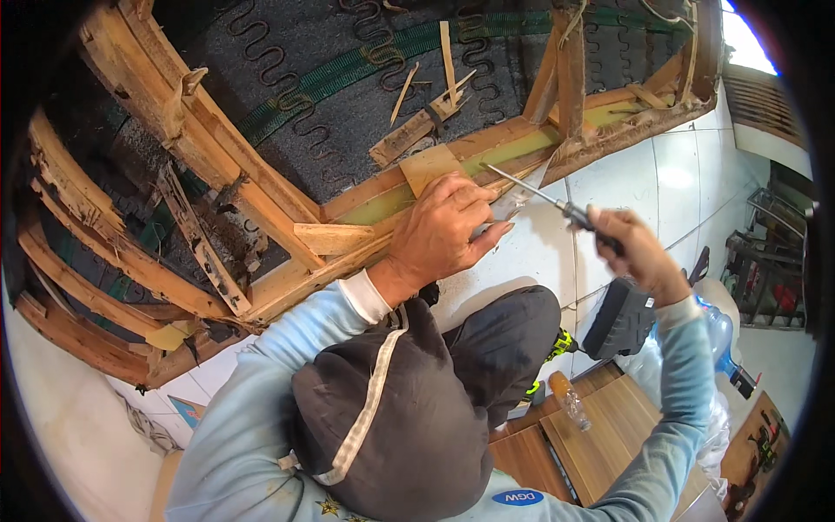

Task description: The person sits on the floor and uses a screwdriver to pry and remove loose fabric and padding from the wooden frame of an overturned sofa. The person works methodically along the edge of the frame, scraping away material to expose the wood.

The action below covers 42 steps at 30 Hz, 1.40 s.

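Observation:
My right hand (639, 252) is closed around the dark handle of a screwdriver (548, 198). Its long metal shaft points left, and the tip lies over the lower rail (513, 139) of a bare wooden sofa frame. At that rail's near edge is my left hand (448, 217), fingers bent and thumb lower down; whatever they pinch is hidden. A pale flap of fabric (531, 187) hangs beside those fingers, below the screwdriver shaft. Just above the left knuckles a small thin wooden piece (430, 167) sits across the rail.
Zigzag springs (261, 48) and a green webbing strap (335, 74) cross the frame's dark lining. Broken wood pieces (409, 135) lie there. A black case (619, 317), a lime-green power tool (561, 344) and a clear plastic bottle (574, 409) are at lower right, near wooden boards (609, 426).

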Available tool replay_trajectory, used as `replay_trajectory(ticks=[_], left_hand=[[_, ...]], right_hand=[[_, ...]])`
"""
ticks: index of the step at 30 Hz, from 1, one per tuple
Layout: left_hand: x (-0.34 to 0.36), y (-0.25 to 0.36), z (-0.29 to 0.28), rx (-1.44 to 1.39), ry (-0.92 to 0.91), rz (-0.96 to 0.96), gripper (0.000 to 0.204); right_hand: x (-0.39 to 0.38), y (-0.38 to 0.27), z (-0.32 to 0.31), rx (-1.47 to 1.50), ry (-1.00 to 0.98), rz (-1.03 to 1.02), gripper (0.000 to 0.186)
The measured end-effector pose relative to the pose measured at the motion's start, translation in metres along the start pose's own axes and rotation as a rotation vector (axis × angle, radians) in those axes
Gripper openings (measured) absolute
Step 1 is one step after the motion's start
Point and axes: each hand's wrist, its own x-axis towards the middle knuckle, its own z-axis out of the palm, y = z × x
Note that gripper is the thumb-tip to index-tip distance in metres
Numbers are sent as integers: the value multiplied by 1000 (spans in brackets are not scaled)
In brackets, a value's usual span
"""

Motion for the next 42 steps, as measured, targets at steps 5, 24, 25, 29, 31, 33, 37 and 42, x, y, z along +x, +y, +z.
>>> replay_trajectory(ticks=[5, 24, 25, 29, 31, 33, 37, 42], left_hand=[[-1, 0, 3, -12, -1, 8, 24], [10, 12, 5, 154, 17, -107, 36], [7, 12, 6, 234, -10, -48, 40], [5, 13, 10, 230, 4, -80, 34], [9, 16, 12, 215, 25, -136, 30], [17, 14, 15, 199, 46, -139, 25], [21, 15, 21, 173, 76, -149, 17], [16, 9, 19, 149, 61, -126, 16]], right_hand=[[-11, 54, 35, -8, 198, -353, 27], [-24, 129, 138, -197, 702, -640, 30], [-25, 132, 148, -124, 707, -586, 30], [-23, 152, 170, -29, 780, -528, 30], [-22, 155, 178, -70, 840, -615, 32], [-22, 148, 190, -88, 890, -655, 35], [-13, 149, 214, 56, 920, -748, 36], [1, 145, 244, 385, 676, -591, 37]])
